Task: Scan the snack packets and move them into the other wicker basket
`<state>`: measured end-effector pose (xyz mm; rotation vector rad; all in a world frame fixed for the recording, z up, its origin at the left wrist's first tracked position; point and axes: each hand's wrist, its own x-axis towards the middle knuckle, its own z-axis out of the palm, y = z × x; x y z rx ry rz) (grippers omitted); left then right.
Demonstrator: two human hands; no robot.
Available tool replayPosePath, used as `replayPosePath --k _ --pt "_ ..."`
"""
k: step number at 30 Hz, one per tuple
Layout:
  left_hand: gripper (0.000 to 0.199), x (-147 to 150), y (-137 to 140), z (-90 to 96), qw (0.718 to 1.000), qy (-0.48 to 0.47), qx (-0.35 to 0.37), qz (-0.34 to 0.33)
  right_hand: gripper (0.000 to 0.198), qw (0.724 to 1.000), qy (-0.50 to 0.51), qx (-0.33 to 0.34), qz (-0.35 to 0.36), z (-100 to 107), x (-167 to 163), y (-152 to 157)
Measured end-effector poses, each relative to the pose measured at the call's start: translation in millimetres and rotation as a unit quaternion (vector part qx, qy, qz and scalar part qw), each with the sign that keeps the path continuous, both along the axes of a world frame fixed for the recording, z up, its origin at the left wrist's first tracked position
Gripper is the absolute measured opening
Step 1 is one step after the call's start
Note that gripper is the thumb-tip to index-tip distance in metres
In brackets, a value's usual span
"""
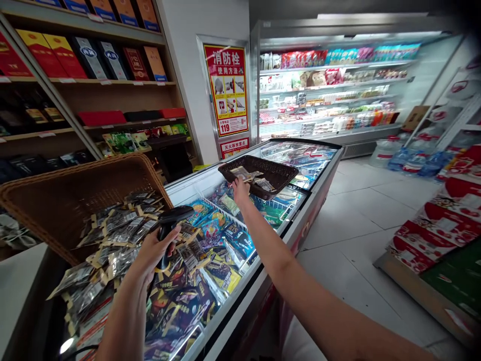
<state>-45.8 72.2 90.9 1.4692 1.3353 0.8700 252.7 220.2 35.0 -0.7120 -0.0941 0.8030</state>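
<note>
My left hand (153, 253) is wrapped round the handle of a black handheld barcode scanner (175, 214), whose head points to the right above the freezer. Beside it, a tilted brown wicker basket (48, 210) holds many small clear packets (126, 228) with tan edges, some spilling out over its front. My right hand (240, 191) reaches forward to the near left edge of a dark shallow wicker basket (280, 173). Its fingers are closed on a small packet (241, 173) at that rim; the fingertips are partly hidden. Another few packets (264, 184) lie inside the dark basket.
Under both baskets stands a chest freezer (319, 193) full of bagged ice creams (221, 268), with wire dividers. Shelves of boxed goods (108, 55) rise at the left. A lit refrigerated display (330, 90) stands at the back. Water jugs (413, 155) and stacked red cartons (432, 220) are at the right.
</note>
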Motion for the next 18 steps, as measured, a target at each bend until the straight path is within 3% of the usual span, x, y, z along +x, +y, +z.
replayPosePath --k 2,4,5,7,9,11,15,16,18 --pt "0.055 -1.0 0.0 -0.6 1.000 -0.007 0.004 0.006 0.023 0.994 -0.068 -0.008 0.081 -2.1 0.5 -7.5" --pt "0.058 -0.4 -0.5 -1.5 0.999 -0.022 0.017 0.017 0.025 0.954 -0.206 -0.046 0.213 -7.3 -7.5 -16.7" --pt "0.059 0.2 -1.0 -1.8 0.999 -0.031 0.022 0.017 0.025 0.910 -0.296 -0.061 0.283 -9.9 -14.1 -21.5" --pt "0.060 1.3 -2.1 -1.6 0.998 -0.047 0.025 0.023 0.027 0.777 -0.482 -0.057 0.401 -13.1 -31.1 -30.9" --pt "0.060 2.2 -3.7 -0.3 0.998 -0.053 0.024 0.025 0.030 0.642 -0.619 -0.012 0.453 -13.6 -51.7 -39.3" --pt "0.060 3.0 -5.3 1.3 0.998 -0.051 0.024 0.025 0.033 0.552 -0.695 0.032 0.460 -12.5 -74.0 -46.6" --pt "0.060 4.7 -6.3 3.2 0.999 -0.038 0.021 0.029 0.042 0.465 -0.750 0.051 0.467 -10.2 -107.5 -58.2" --pt "0.059 5.0 -6.3 3.5 0.999 -0.034 0.018 0.030 0.043 0.458 -0.746 0.052 0.482 -9.4 -110.3 -60.2" --pt "0.059 5.4 -6.3 4.4 0.999 -0.028 0.014 0.034 0.042 0.472 -0.703 0.053 0.530 -7.8 -107.6 -62.4"
